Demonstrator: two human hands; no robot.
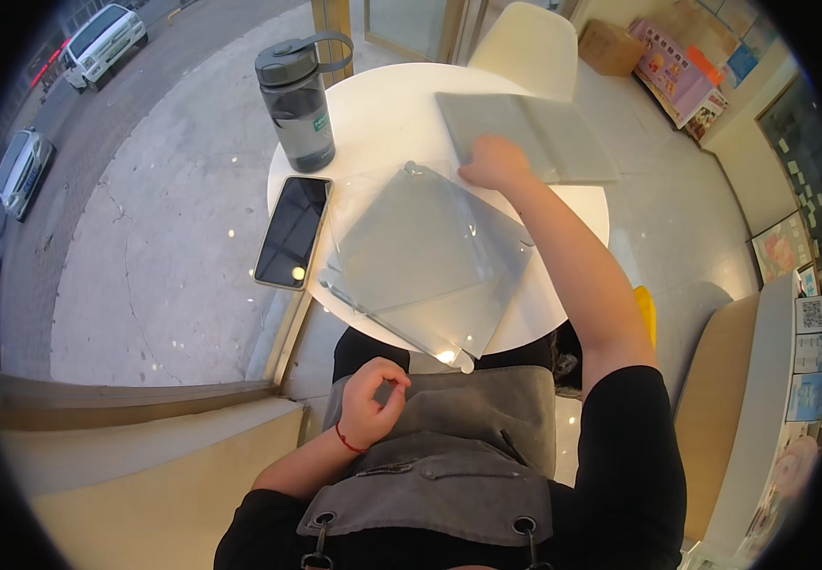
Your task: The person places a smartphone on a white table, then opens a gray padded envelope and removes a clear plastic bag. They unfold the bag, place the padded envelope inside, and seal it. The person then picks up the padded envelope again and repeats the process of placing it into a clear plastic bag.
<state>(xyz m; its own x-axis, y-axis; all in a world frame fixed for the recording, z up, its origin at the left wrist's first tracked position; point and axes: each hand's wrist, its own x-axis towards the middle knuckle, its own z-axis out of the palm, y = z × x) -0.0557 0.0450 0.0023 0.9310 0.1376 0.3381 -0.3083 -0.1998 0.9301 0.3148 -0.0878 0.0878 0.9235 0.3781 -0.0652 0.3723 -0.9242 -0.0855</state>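
Note:
My right hand (496,162) reaches across the round white table (382,96), its curled fingers over the left edge of a flat stack of greyish translucent plastic sheets (561,139). Those fingertips are partly hidden, so a grip on a sheet cannot be made out. Nearer to me, clear plastic sheets with rounded corner tabs (429,249) lie overlapped at different angles, one corner jutting past the table's front edge. Above the grey apron (475,413) on my lap is my left hand (375,402), thumb and fingers curled together with nothing visible in them.
A grey water bottle (297,107) stands at the table's left, behind a smartphone (293,231) that overhangs the edge. Beyond the table is a white chair (528,50). A counter (724,406) runs along my right; a low wall (169,449) lies left.

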